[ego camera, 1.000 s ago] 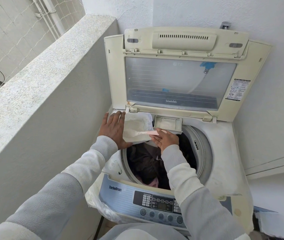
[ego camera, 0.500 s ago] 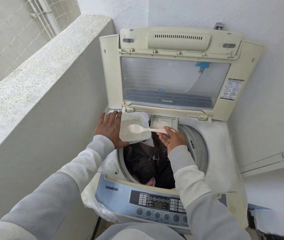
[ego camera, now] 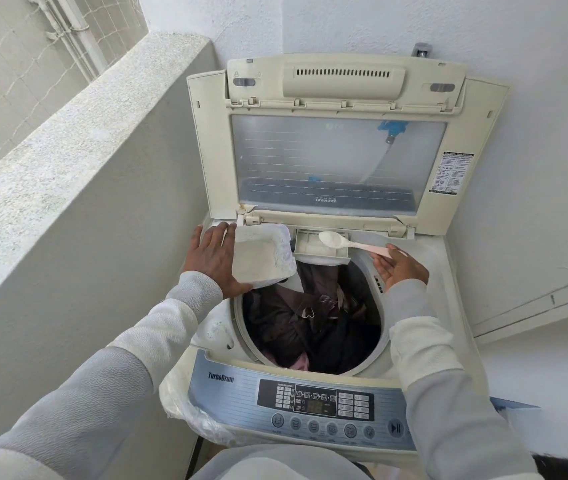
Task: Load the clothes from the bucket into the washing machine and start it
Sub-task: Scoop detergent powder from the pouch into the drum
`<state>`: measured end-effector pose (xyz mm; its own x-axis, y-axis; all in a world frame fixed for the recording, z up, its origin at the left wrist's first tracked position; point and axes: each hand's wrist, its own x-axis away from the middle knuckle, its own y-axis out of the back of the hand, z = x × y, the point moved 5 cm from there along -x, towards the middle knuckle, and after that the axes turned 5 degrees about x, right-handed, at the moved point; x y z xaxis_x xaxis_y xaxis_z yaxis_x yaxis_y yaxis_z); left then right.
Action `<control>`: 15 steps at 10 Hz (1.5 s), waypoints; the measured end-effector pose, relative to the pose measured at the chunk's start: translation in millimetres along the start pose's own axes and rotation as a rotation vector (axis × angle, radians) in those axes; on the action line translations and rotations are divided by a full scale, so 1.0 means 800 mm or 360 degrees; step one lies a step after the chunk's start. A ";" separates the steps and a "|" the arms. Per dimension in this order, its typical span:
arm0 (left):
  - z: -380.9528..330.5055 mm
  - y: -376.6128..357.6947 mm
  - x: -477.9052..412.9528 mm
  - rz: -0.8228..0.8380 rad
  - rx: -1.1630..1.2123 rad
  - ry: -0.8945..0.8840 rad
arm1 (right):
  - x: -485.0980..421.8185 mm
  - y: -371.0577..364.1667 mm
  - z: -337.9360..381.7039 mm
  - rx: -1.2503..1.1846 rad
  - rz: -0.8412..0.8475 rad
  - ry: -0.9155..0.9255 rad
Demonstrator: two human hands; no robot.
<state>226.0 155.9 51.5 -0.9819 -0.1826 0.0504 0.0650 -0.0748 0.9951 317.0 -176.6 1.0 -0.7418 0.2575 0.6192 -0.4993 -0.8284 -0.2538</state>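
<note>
Now brings the heaped spoon (ego camera: 352, 244) across from the powder bag (ego camera: 262, 259) and holds its bowl right over the drawer (ego camera: 307, 250), pinching the handle end with the right hand (ego camera: 401, 269). Keeps bracing the bag just left of the drawer with the straight fingers (ego camera: 207, 241) of the left hand (ego camera: 211, 263). Shows the clothes (ego camera: 310, 323) already down in the drum (ego camera: 239, 322), just in front of the drawer. Points to loading finished; probably needs only the spoon tipped, the lid (ego camera: 338, 157) shut, the start button (ego camera: 396, 427) pressed.
</note>
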 end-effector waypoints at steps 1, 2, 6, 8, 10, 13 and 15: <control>0.000 0.000 -0.001 0.0001 0.0014 -0.0003 | -0.010 0.007 0.004 0.0109 -0.0097 0.0048; 0.001 -0.001 -0.002 -0.0003 0.0003 -0.0001 | -0.012 0.003 0.007 0.0205 -0.0100 0.0162; 0.001 -0.003 -0.004 -0.0018 -0.0011 -0.0014 | 0.004 -0.021 0.009 0.0988 -0.0094 0.0867; 0.001 -0.003 -0.003 -0.0030 -0.0018 -0.0010 | 0.035 -0.039 0.007 0.1351 0.0150 0.1404; 0.002 -0.003 -0.003 -0.0023 -0.0016 0.0000 | 0.039 -0.042 0.003 0.1240 0.0188 0.1478; 0.001 -0.004 -0.004 -0.0012 -0.0065 0.0011 | 0.034 -0.054 -0.031 0.1027 0.0177 0.1065; 0.002 -0.005 -0.004 -0.0007 -0.0063 0.0012 | 0.068 -0.073 -0.023 0.0872 0.0279 0.1096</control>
<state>228.3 158.2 47.6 -0.9808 -0.1898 0.0453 0.0679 -0.1140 0.9912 297.3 -105.0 35.7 -0.9795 0.2001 -0.0227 -0.2006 -0.9597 0.1969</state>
